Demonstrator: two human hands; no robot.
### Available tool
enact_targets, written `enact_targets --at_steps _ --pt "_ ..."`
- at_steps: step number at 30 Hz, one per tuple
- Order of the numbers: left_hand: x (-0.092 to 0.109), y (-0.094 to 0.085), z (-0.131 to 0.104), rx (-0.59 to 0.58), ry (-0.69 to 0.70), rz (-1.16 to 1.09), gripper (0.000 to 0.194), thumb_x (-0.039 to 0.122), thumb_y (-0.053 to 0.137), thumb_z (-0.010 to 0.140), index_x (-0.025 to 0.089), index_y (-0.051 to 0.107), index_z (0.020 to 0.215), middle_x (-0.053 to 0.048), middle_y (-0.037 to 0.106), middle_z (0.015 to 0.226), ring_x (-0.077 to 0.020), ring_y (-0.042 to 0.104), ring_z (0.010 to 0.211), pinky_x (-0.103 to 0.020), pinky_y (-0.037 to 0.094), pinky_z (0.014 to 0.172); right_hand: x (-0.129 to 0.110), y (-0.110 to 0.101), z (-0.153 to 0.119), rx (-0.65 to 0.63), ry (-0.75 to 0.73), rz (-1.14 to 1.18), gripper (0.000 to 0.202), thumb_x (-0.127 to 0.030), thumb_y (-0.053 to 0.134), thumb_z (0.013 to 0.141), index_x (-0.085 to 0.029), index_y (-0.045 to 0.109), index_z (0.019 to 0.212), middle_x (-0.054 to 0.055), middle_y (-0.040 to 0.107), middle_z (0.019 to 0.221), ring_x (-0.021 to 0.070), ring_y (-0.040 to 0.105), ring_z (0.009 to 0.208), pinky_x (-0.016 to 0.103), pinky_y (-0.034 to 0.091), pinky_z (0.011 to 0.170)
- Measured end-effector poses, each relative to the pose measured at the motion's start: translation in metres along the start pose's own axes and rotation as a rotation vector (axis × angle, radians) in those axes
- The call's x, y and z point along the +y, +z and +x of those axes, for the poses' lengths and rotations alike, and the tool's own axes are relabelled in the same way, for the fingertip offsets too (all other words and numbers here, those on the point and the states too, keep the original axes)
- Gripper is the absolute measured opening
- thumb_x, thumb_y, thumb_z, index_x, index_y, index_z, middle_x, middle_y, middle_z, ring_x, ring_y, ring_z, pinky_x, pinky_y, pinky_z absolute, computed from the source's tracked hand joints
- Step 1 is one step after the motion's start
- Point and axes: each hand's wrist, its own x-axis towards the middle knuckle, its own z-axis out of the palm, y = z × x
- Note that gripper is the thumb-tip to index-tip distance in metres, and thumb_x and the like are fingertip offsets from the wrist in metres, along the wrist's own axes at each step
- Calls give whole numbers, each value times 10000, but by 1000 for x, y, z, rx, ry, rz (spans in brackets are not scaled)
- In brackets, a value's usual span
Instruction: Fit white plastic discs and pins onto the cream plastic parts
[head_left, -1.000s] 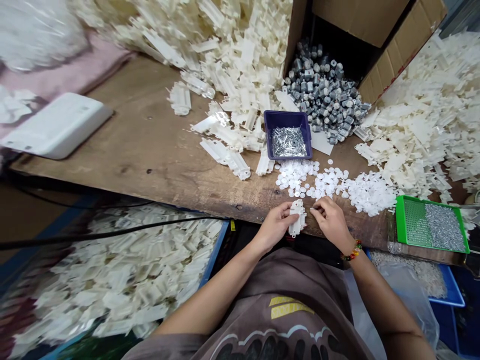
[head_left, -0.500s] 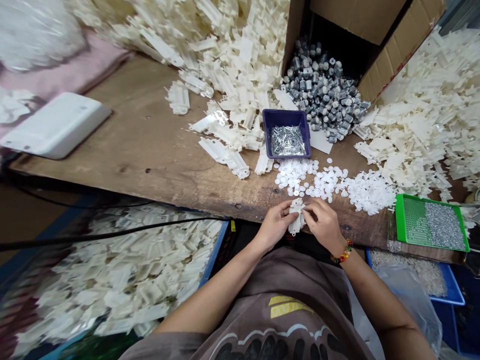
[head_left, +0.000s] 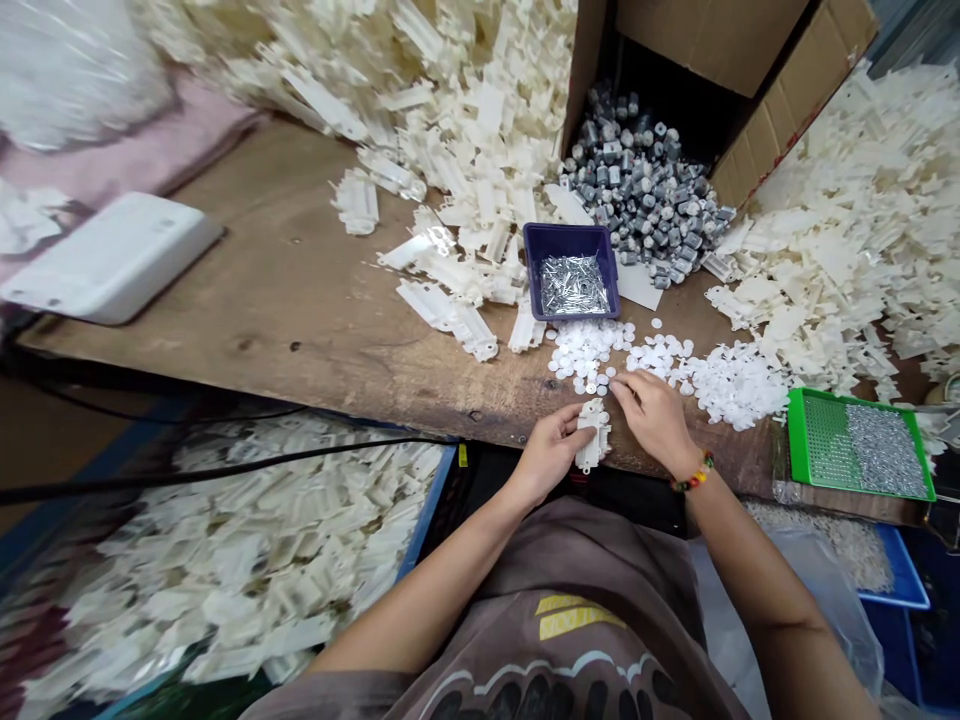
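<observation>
My left hand [head_left: 553, 452] grips a flat off-white plastic part [head_left: 593, 436] between thumb and fingers, at the front edge of the table. The part has small holes and cut-outs along it. Just right of it, my right hand [head_left: 654, 420] reaches over the table edge, thumb and forefinger drawn together at the small white plastic discs [head_left: 589, 350]. Whether a disc sits between those fingertips is too small to make out. A dark blue tub [head_left: 534, 285] of thin metal pins stands behind the discs.
Loose off-white plastic parts [head_left: 480, 130] are heaped at the back, with more [head_left: 847, 220] at right. Small grey motors [head_left: 645, 190] spill from a cardboard box [head_left: 795, 100]. A green tray [head_left: 799, 440] holds small metal pieces. A white case [head_left: 112, 255] lies at left.
My right hand has left the plastic part and moved up and right to the white discs. My left hand still holds the part in about the same place.
</observation>
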Motion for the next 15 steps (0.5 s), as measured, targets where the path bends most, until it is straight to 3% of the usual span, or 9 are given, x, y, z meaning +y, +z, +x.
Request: enact_targets --at_steps 4,6,11,15 --pt "2 2 -1 4 -7 9 478 237 717 620 113 598 1067 -44 724 808 -182 675 636 -299 544 637 6 6 31 -61 4 -175 172 -214 474 882 -169 638 902 105 623 954 223 567 894 327 430 752" --pt "2 2 -1 1 -12 8 472 235 718 622 113 599 1062 -40 724 793 -179 673 625 -296 542 632 7 8 35 -57 -10 -148 115 -193 511 852 -170 623 839 98 607 915 223 555 879 329 427 742" --pt "2 2 -1 8 -7 -9 489 229 711 624 121 599 1088 -49 728 846 -192 682 680 -307 540 665 3 3 13 49 -16 207 65 -209 527 850 -200 559 793 22 593 820 158 547 781 279 428 718" --pt "0 1 0 19 19 22 488 204 694 623 112 606 1093 -49 727 841 -185 673 710 -256 512 625 -4 7 -8 41 -61 269 135 -149 522 824 -200 507 699 22 562 796 148 543 759 266 429 700"
